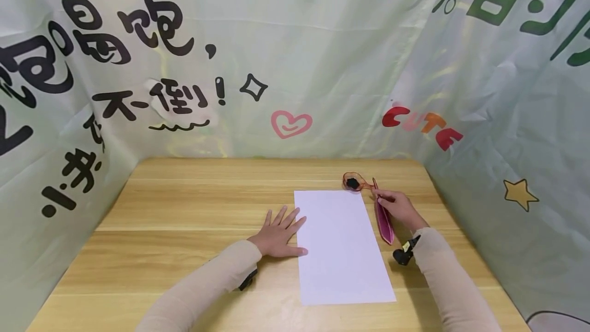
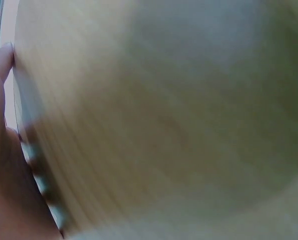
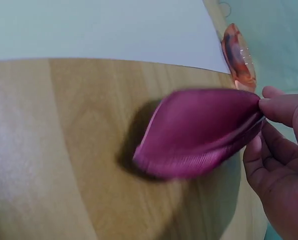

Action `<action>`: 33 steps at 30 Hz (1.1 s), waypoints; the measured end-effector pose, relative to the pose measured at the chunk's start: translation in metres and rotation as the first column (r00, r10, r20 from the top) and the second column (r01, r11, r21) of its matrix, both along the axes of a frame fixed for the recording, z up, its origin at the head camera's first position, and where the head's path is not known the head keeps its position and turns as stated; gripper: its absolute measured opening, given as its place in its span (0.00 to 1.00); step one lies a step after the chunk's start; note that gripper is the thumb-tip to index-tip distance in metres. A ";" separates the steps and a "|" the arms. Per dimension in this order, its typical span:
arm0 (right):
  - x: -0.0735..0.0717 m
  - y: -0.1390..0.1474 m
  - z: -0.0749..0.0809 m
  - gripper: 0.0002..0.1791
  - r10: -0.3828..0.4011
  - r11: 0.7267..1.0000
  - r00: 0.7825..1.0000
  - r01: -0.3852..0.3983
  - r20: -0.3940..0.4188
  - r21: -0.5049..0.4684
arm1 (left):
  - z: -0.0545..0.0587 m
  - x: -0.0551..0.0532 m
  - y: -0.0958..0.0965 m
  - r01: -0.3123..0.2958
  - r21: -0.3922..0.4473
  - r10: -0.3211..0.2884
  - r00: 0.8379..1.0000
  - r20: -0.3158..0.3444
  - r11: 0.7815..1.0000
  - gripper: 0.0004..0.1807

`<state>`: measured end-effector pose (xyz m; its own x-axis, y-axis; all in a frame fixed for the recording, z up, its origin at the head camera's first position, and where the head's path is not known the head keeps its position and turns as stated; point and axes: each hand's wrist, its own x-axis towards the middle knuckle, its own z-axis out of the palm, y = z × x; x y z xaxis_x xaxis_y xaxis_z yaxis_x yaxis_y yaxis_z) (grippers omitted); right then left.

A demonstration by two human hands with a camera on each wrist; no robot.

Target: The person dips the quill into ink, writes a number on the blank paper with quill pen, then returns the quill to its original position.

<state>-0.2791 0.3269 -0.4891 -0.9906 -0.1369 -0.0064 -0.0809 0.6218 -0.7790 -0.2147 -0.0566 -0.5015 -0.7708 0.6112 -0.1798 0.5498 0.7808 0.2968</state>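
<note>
My left hand (image 1: 276,237) lies with its fingers spread, fingertips and thumb over the left edge of a blank white sheet of paper (image 1: 341,250). In the left wrist view that hand's fingers (image 2: 1,60) show at the left edge. To the right of the sheet, my right hand (image 1: 400,208) pinches the narrow end of a magenta petal-shaped piece (image 3: 203,132) between thumb and fingers. Its broad end points toward the near side, beside the paper. By the sheet's far right corner is a translucent orange rounded thing (image 1: 353,182) with a dark middle.
The wooden table (image 1: 198,199) reaches back to a pale cloth backdrop (image 1: 239,40) printed with writing, a heart and a star. The cloth also rises along both sides. Dark wrist devices (image 1: 403,255) sit at both sleeves.
</note>
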 end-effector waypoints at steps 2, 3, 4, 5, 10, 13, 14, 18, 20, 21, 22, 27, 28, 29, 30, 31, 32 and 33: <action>0.001 0.000 0.003 0.20 -0.009 0.999 1.000 0.009 0.003 -0.036 | 0.000 0.000 0.000 0.000 -0.006 0.000 1.000 0.000 1.000 0.50; 0.002 0.000 0.005 0.21 -0.010 0.999 1.000 0.010 0.005 -0.052 | 0.000 0.000 0.000 0.000 -0.007 0.000 1.000 0.000 1.000 0.50; 0.002 0.000 0.007 0.21 -0.008 0.997 1.000 0.009 0.009 -0.074 | 0.000 0.000 0.000 -0.001 -0.006 0.001 1.000 0.001 1.000 0.50; 0.002 0.000 0.008 0.21 -0.008 0.995 1.000 0.010 0.017 -0.097 | -0.001 0.000 0.000 -0.001 -0.003 0.001 1.000 0.001 1.000 0.50; 0.002 0.001 0.011 0.23 0.002 0.980 0.998 0.011 0.062 -0.197 | -0.002 0.000 0.000 -0.001 -0.001 0.001 1.000 -0.001 1.000 0.50; 0.001 0.001 0.010 0.23 0.011 0.965 0.998 0.005 0.062 -0.262 | -0.003 -0.001 0.000 -0.001 -0.004 0.001 1.000 -0.003 1.000 0.50; 0.001 0.001 0.009 0.23 0.017 0.957 0.998 0.001 0.058 -0.289 | -0.003 -0.001 0.000 -0.001 -0.002 0.001 1.000 -0.002 1.000 0.50; 0.001 0.000 0.006 0.23 0.008 0.939 1.000 -0.003 0.013 -0.344 | -0.004 -0.001 0.000 0.000 -0.001 0.000 1.000 -0.001 1.000 0.50; 0.001 0.000 0.006 0.24 -0.005 0.935 1.000 0.003 -0.005 -0.354 | -0.005 -0.002 0.000 0.002 -0.004 -0.002 1.000 -0.001 1.000 0.50; 0.002 -0.001 0.005 0.25 -0.016 0.936 1.000 0.013 -0.005 -0.353 | -0.005 -0.002 0.000 0.003 -0.005 -0.003 1.000 -0.001 1.000 0.50; 0.001 -0.001 0.005 0.25 -0.026 0.933 1.000 0.023 -0.002 -0.358 | -0.005 -0.002 0.000 0.004 -0.006 -0.004 1.000 -0.002 1.000 0.50; -0.001 -0.002 0.004 0.26 -0.068 0.907 0.997 0.079 0.041 -0.414 | -0.004 -0.001 -0.001 0.005 -0.010 -0.005 1.000 -0.002 1.000 0.50; -0.001 -0.003 0.004 0.25 -0.075 0.897 0.996 0.087 0.045 -0.433 | -0.003 -0.001 0.000 0.005 -0.010 -0.005 1.000 -0.003 1.000 0.50; -0.001 -0.004 0.005 0.25 -0.085 0.884 0.995 0.099 0.051 -0.456 | -0.003 -0.001 0.000 0.005 -0.009 -0.005 1.000 -0.002 1.000 0.50; -0.001 -0.005 0.006 0.25 -0.088 0.876 0.995 0.102 0.051 -0.471 | -0.003 -0.001 0.000 0.006 -0.009 -0.006 1.000 0.000 1.000 0.50; 0.000 -0.006 0.006 0.24 -0.092 0.865 0.995 0.104 0.049 -0.492 | -0.002 -0.001 0.000 0.006 -0.008 -0.006 1.000 0.002 1.000 0.50; 0.000 -0.007 0.007 0.25 -0.094 0.853 0.995 0.102 0.042 -0.511 | -0.001 0.000 0.000 0.005 -0.008 -0.005 1.000 0.003 1.000 0.50; 0.000 -0.008 0.008 0.24 -0.098 0.836 0.994 0.102 0.037 -0.540 | -0.001 0.000 0.000 0.006 -0.009 -0.006 1.000 0.004 1.000 0.49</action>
